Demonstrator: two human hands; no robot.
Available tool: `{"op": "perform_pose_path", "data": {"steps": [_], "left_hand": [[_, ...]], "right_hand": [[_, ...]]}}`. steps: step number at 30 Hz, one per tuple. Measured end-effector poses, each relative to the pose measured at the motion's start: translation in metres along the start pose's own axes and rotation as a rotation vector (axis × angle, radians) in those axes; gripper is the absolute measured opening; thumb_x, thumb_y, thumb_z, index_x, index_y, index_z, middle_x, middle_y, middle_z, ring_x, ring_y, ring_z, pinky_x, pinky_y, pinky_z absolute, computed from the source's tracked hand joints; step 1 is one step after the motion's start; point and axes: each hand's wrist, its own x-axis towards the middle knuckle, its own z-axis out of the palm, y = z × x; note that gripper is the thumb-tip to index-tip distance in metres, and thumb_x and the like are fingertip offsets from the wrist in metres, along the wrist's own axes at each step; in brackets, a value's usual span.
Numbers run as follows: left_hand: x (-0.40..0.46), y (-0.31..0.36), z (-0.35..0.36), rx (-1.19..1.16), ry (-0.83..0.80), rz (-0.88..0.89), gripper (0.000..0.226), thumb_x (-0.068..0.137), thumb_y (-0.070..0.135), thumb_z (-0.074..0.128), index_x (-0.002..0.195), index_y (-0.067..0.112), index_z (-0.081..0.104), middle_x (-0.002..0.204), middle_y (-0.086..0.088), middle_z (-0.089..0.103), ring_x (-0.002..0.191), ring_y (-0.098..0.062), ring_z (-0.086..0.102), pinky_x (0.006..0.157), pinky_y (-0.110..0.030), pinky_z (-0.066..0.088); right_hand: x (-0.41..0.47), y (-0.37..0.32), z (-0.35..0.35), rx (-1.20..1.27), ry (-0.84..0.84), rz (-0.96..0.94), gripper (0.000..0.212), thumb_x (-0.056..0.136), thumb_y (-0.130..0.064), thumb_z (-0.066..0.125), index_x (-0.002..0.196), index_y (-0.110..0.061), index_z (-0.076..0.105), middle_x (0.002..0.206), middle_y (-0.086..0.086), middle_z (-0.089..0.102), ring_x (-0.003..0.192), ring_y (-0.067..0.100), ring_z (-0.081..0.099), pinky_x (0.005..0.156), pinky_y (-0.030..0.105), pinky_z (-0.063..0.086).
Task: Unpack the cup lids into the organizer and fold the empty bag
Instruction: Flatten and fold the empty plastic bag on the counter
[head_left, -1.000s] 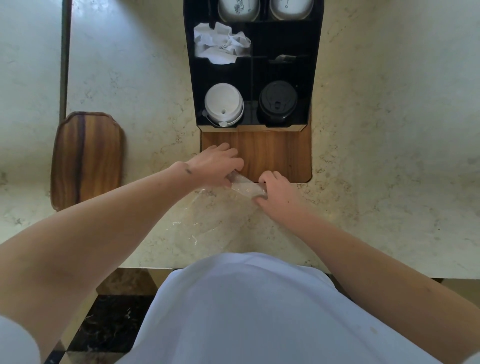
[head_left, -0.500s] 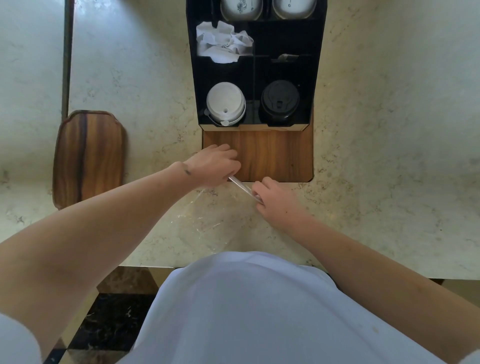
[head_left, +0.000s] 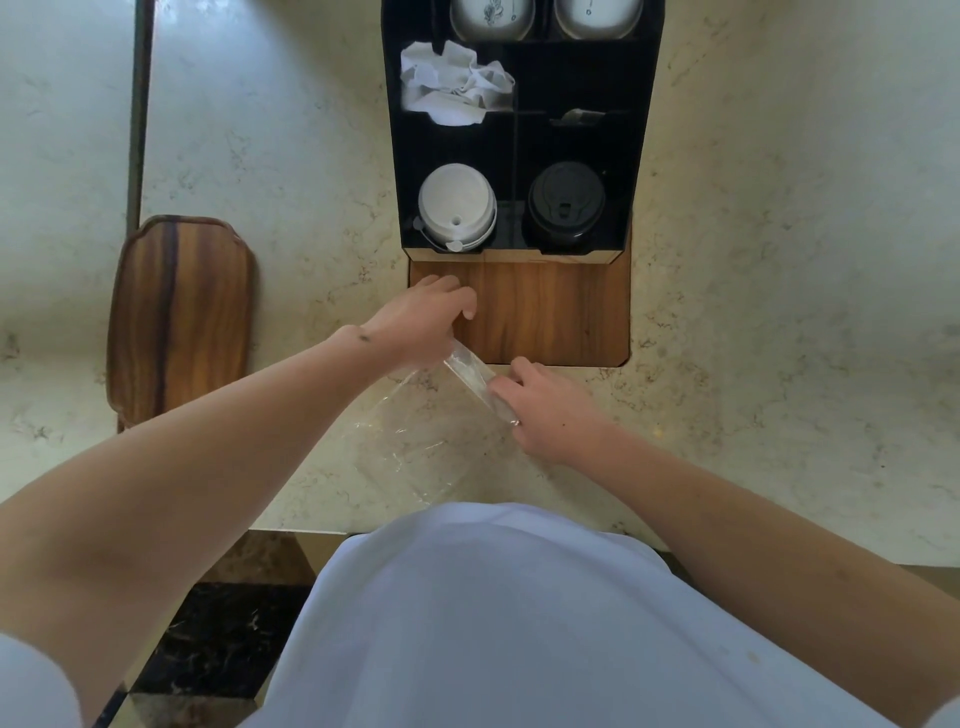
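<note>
Pale marble bench (head_left: 779, 260) lies below us, a black organizer (head_left: 641, 156) at its far side on a wooden base (head_left: 550, 312). White lids (head_left: 456, 208) fill its near left slot and black lids (head_left: 566, 208) the near right; crumpled paper (head_left: 454, 85) sits behind the white ones. We hold the clear bag (head_left: 415, 441) flat on the bench near its front edge. Our left hand (head_left: 415, 325) and right hand (head_left: 545, 410) each pinch an end of its rolled far edge, each grip closed on the plastic. A wooden tray (head_left: 182, 312) lies well to the left.
</note>
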Motion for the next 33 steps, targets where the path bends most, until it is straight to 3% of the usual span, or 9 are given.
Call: {"op": "perform_pose_path", "data": {"steps": [2, 4, 6, 11, 18, 22, 26, 29, 33], "left_hand": [[-0.002, 0.005, -0.001, 0.005, 0.009, 0.052, 0.025, 0.091, 0.022, 0.061, 0.116, 0.022, 0.060, 0.106, 0.007, 0.051, 0.108, -0.021, 0.049, 0.083, -0.035, 0.048], [-0.003, 0.008, 0.000, 0.090, -0.113, 0.121, 0.037, 0.088, 0.046, 0.068, 0.119, 0.027, 0.061, 0.108, 0.008, 0.052, 0.108, -0.019, 0.048, 0.086, -0.035, 0.047], [-0.003, 0.007, 0.005, 0.196, -0.189, 0.163, 0.043, 0.087, 0.054, 0.068, 0.121, 0.029, 0.061, 0.111, 0.006, 0.053, 0.107, -0.019, 0.046, 0.087, -0.034, 0.044], [-0.001, 0.001, 0.013, 0.231, -0.145, 0.173, 0.030, 0.089, 0.034, 0.066, 0.118, 0.027, 0.061, 0.101, 0.007, 0.046, 0.098, -0.016, 0.039, 0.079, -0.031, 0.033], [0.002, 0.003, 0.009, 0.255, -0.203, 0.170, 0.003, 0.091, 0.030, 0.061, 0.092, 0.028, 0.059, 0.092, 0.008, 0.053, 0.094, -0.017, 0.041, 0.077, -0.031, 0.036], [0.004, 0.004, 0.006, 0.250, -0.240, 0.161, 0.005, 0.095, 0.025, 0.059, 0.092, 0.027, 0.057, 0.087, 0.008, 0.059, 0.091, -0.017, 0.047, 0.072, -0.030, 0.038], [0.004, 0.005, 0.002, 0.226, -0.254, 0.126, 0.007, 0.095, 0.024, 0.057, 0.090, 0.022, 0.062, 0.086, 0.004, 0.060, 0.085, -0.019, 0.054, 0.063, -0.031, 0.047], [0.007, 0.010, 0.002, 0.155, -0.264, 0.034, 0.012, 0.093, 0.021, 0.057, 0.082, 0.023, 0.059, 0.077, 0.002, 0.061, 0.065, -0.015, 0.057, 0.048, -0.024, 0.035], [0.014, 0.017, 0.003, 0.116, -0.247, -0.028, 0.025, 0.099, 0.019, 0.049, 0.074, 0.021, 0.055, 0.072, -0.001, 0.059, 0.055, -0.015, 0.050, 0.045, -0.025, 0.031]], "right_hand": [[-0.002, 0.001, 0.001, -0.004, -0.004, -0.009, 0.053, 0.076, -0.028, 0.072, 0.125, -0.018, 0.054, 0.107, 0.006, 0.053, 0.089, 0.024, 0.057, 0.064, 0.030, 0.035], [-0.004, 0.001, 0.002, 0.010, 0.006, -0.011, 0.058, 0.076, -0.048, 0.062, 0.127, -0.022, 0.053, 0.103, 0.004, 0.053, 0.086, 0.021, 0.054, 0.065, 0.029, 0.035], [-0.005, 0.000, 0.003, 0.048, 0.029, 0.015, 0.056, 0.079, -0.056, 0.049, 0.124, -0.024, 0.056, 0.101, 0.003, 0.052, 0.083, 0.021, 0.054, 0.065, 0.029, 0.036], [-0.006, -0.002, 0.011, 0.136, 0.151, 0.113, 0.027, 0.089, -0.038, 0.067, 0.108, -0.019, 0.063, 0.100, 0.005, 0.052, 0.072, 0.021, 0.051, 0.060, 0.027, 0.032], [-0.001, -0.003, 0.009, 0.247, 0.075, 0.227, 0.022, 0.087, -0.031, 0.068, 0.098, -0.021, 0.051, 0.093, -0.003, 0.052, 0.078, 0.016, 0.048, 0.057, 0.028, 0.028], [0.008, 0.006, 0.002, 0.249, -0.013, 0.227, 0.019, 0.093, -0.026, 0.060, 0.081, -0.022, 0.047, 0.081, -0.003, 0.048, 0.076, 0.018, 0.050, 0.055, 0.029, 0.028], [0.016, 0.025, -0.016, 0.239, -0.102, 0.193, 0.016, 0.095, -0.022, 0.055, 0.080, -0.020, 0.051, 0.079, -0.004, 0.048, 0.071, 0.016, 0.050, 0.056, 0.029, 0.034], [0.026, 0.042, -0.034, 0.109, -0.133, 0.151, 0.015, 0.096, -0.023, 0.054, 0.081, -0.021, 0.051, 0.080, -0.005, 0.048, 0.074, 0.016, 0.051, 0.061, 0.030, 0.041], [0.042, 0.061, -0.056, -0.039, -0.114, 0.102, 0.015, 0.100, -0.025, 0.056, 0.087, -0.018, 0.056, 0.083, -0.002, 0.050, 0.079, 0.017, 0.049, 0.068, 0.035, 0.049]]}}
